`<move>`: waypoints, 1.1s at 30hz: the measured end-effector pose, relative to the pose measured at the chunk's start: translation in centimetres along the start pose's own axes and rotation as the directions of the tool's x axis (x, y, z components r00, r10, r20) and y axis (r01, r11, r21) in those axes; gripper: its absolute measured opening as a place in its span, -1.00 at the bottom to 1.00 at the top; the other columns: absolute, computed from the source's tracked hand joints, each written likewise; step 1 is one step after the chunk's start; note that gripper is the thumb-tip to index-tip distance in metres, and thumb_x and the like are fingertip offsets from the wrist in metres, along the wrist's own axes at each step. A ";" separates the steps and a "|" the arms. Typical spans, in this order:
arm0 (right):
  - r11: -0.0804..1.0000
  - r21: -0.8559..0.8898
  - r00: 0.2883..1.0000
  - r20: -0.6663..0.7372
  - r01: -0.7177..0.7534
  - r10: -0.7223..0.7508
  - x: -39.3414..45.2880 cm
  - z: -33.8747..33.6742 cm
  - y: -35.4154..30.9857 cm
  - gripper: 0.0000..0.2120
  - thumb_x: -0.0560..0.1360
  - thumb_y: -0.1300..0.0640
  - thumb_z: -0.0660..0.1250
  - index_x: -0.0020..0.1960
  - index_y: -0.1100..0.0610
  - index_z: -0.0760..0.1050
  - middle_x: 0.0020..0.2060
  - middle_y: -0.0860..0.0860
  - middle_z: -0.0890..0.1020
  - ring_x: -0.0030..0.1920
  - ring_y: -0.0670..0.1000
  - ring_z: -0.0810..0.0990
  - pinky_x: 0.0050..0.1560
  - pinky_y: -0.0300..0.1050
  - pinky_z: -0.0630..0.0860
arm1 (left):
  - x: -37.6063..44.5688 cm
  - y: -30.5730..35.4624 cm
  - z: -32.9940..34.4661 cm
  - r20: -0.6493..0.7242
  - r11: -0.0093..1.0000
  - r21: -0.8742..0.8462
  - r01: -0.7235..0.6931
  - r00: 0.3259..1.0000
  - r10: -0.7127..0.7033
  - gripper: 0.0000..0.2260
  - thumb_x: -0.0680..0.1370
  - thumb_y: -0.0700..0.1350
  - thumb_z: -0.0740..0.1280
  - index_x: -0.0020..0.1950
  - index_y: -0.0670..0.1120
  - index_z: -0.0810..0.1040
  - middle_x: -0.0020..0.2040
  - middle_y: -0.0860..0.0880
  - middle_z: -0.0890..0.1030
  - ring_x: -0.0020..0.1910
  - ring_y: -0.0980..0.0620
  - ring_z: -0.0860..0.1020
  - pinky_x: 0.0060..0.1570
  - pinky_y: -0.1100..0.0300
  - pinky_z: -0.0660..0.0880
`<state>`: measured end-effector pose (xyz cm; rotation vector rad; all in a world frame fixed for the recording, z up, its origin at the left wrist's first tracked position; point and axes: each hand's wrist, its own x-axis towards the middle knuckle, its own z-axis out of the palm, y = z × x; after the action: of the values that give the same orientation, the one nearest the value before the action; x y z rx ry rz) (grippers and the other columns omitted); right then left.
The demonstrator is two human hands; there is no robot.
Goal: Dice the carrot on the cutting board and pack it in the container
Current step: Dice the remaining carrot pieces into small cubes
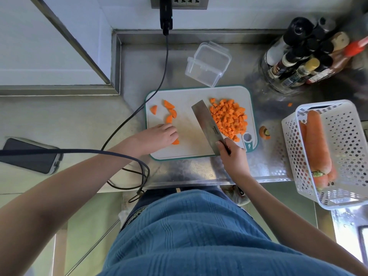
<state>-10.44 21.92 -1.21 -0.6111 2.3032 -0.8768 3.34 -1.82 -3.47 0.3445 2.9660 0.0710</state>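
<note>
Head: right hand [232, 154] grips cleaver [207, 126]

I see orange diced carrot [229, 117] heaped on the white cutting board's [191, 140] right side, larger carrot chunks [169, 110] scattered left, clear container [208, 63] open just behind the board.
</note>
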 end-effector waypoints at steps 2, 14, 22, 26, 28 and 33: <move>1.000 0.007 1.000 -0.007 -0.004 0.004 -0.1 -0.1 -0.2 -0.78 0.61 0.09 0.22 -0.21 0.09 0.39 -0.39 -0.09 0.48 -0.41 -0.06 0.39 -0.37 -0.15 0.32 | 1.1 0.4 -0.3 0.003 0.998 0.023 -0.057 0.998 0.057 -0.66 0.24 -0.51 0.30 -0.05 -0.24 0.51 -0.10 -0.16 0.54 -0.09 -0.13 0.52 -0.15 0.01 0.55; 0.996 -0.073 0.996 0.069 -0.052 0.057 -0.7 2.0 -1.7 -0.80 0.63 0.08 0.13 -0.12 0.15 0.36 -0.34 0.08 0.54 -0.33 0.13 0.50 -0.33 -0.02 0.41 | -1.0 3.2 -0.4 -0.031 0.475 -0.757 0.450 0.700 -0.714 -0.56 0.38 -0.30 0.47 0.22 -0.19 0.46 0.12 -0.10 0.45 0.04 0.02 0.47 0.07 0.11 0.48; 0.969 -0.248 0.991 0.134 0.007 0.027 -1.5 4.3 -3.5 -0.84 0.66 0.07 0.01 0.01 0.13 0.30 -0.24 0.19 0.60 -0.29 0.22 0.55 -0.27 0.14 0.55 | 0.9 7.3 0.6 0.123 0.303 -0.766 0.567 0.591 -0.797 -0.47 0.42 -0.11 0.47 0.34 -0.18 0.42 0.19 -0.09 0.44 -0.04 0.07 0.51 0.05 0.38 0.35; 0.957 -0.290 0.988 0.145 -0.003 0.047 -1.8 4.7 -4.0 -0.85 0.66 0.08 0.00 0.03 0.12 0.27 -0.23 0.20 0.58 -0.28 0.22 0.54 -0.28 0.12 0.54 | 2.1 7.2 1.0 0.069 0.292 -0.791 0.538 0.552 -0.831 -0.62 0.42 -0.16 0.46 0.21 -0.21 0.54 0.11 -0.16 0.53 -0.02 -0.03 0.57 0.07 0.39 0.35; 0.953 -0.302 0.987 0.148 -0.011 0.059 -2.0 4.8 -4.0 -0.87 0.66 0.09 0.00 0.00 0.12 0.24 -0.24 0.19 0.56 -0.27 0.22 0.51 -0.31 0.05 0.47 | 2.7 7.0 0.9 0.052 0.295 -0.816 0.497 0.571 -0.820 -0.69 0.41 -0.19 0.47 0.13 -0.20 0.58 0.03 -0.12 0.55 -0.13 0.01 0.57 -0.01 0.48 0.36; 0.956 -0.292 0.992 0.111 -0.027 0.062 -2.1 4.6 -4.0 -0.84 0.66 0.11 0.00 0.02 0.17 0.27 -0.24 0.20 0.55 -0.26 0.23 0.51 -0.31 0.03 0.42 | 3.4 6.3 0.7 0.029 0.304 -0.847 0.437 0.608 -0.794 -0.70 0.39 -0.22 0.49 0.09 -0.20 0.57 -0.04 -0.04 0.52 -0.23 0.15 0.47 -0.14 0.60 0.35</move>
<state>-5.05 18.40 -0.41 -0.7120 2.3440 -0.4688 1.61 5.14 -4.26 -1.1225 2.7314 1.4803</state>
